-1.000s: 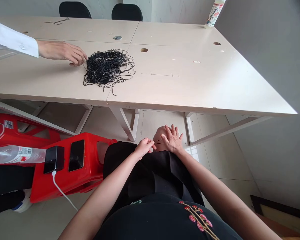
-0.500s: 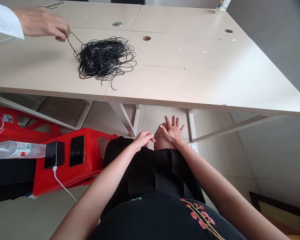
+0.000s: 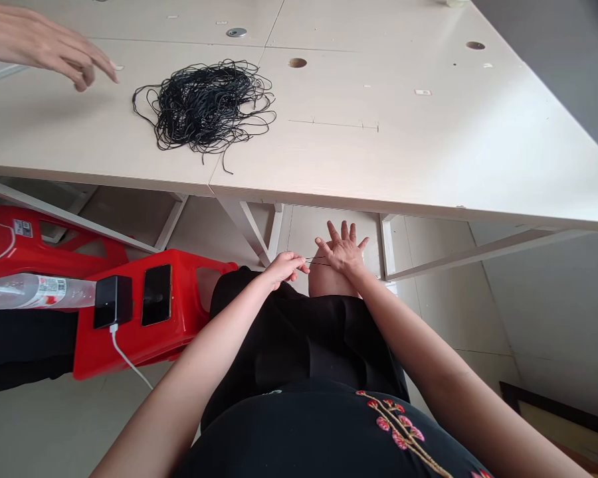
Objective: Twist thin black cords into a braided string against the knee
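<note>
Over my lap, my left hand (image 3: 286, 267) pinches the ends of a thin black cord (image 3: 315, 259). Two strands of it run across to my right hand (image 3: 345, 255), which lies palm down on the bare knee with its fingers spread, the strands passing under its thumb side. A tangled pile of black cord (image 3: 199, 109) lies on the pale table (image 3: 403, 159), with a loose loop at its left and one end near the front edge.
Another person's hand (image 3: 44, 46) hovers over the table at the upper left. On a red stool (image 3: 179, 332) to the left lie a phone (image 3: 156, 295), a black device (image 3: 105, 302) with a white cable (image 3: 129, 362), and a plastic bottle (image 3: 40, 291). A white table leg (image 3: 387, 245) stands beyond my right hand.
The other person's hand has let go of the cord and moved left; a loose loop now lies there. The view has shifted slightly. My hands hold nearly the same pose.
</note>
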Motion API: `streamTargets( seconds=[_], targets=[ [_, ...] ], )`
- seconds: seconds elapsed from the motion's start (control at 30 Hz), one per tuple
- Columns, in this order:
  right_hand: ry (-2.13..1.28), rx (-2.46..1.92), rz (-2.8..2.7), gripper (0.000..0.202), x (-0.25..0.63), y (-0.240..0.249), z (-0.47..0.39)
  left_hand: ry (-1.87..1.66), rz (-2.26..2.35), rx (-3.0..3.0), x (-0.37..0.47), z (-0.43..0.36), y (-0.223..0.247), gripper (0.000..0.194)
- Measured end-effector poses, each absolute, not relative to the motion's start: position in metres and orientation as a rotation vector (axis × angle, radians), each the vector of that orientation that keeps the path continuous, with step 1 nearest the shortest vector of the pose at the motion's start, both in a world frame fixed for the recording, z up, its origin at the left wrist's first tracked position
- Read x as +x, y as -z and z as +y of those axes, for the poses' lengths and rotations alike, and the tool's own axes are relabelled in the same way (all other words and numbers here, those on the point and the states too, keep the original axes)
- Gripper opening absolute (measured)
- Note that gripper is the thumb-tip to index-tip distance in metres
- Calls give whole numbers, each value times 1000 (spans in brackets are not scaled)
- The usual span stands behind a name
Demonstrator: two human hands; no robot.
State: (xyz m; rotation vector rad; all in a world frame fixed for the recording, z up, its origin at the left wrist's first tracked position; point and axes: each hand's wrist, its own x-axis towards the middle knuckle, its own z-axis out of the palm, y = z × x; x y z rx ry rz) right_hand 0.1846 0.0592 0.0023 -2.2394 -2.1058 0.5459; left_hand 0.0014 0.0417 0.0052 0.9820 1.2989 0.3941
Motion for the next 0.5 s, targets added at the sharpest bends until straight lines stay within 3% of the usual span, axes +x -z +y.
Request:
streamTargets(
  seconds=[0.5],
  targets=[
    [-739,-2303,-2026,82,180,6,85,-357,1318,997,-5,61,-5,18]
  ],
)
